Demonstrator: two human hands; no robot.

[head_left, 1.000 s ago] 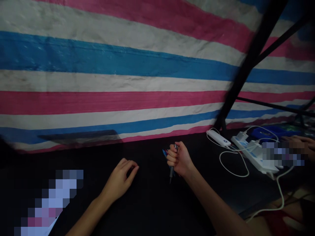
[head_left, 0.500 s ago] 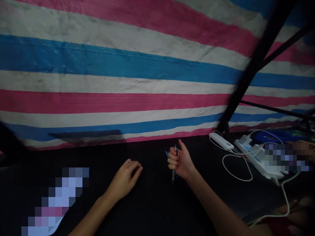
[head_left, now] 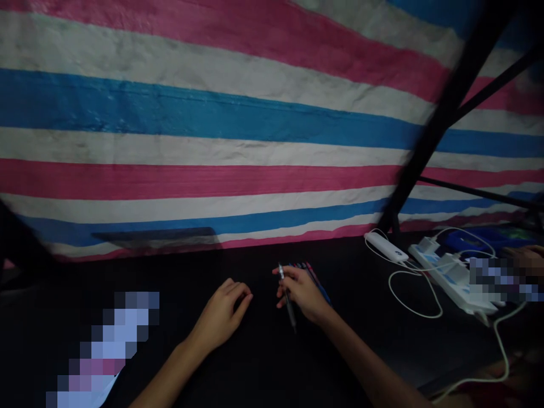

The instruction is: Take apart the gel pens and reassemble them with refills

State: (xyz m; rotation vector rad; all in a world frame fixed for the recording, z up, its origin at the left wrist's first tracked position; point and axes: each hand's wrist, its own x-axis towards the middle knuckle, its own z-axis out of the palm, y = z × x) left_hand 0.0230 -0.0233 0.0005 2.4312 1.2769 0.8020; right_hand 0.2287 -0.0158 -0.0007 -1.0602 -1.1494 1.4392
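My right hand (head_left: 302, 290) is turned palm down over the dark table, fingers closed on a slim pen (head_left: 289, 309). The pen has a shiny upper end and a dark grey barrel, and slants with its lower end toward me. Just behind and to the right of that hand lie several pens (head_left: 317, 279) with red and blue parts, side by side and partly hidden by the hand. To the left, my left hand (head_left: 225, 310) rests on the table, empty, with loosely curled fingers and a gap at the thumb.
A white power strip (head_left: 453, 280) with plugs and cables sits at the right, near a white oblong device (head_left: 386, 247). Another person's hand (head_left: 527, 260) is at the far right edge. A blurred-out flat item (head_left: 113, 351) lies at left. Striped sheeting (head_left: 212, 181) hangs behind the table.
My right hand has turned from an upright fist with raised thumb to palm down, and the pen has swung with it. More of the other pens shows. My left hand keeps its pose.
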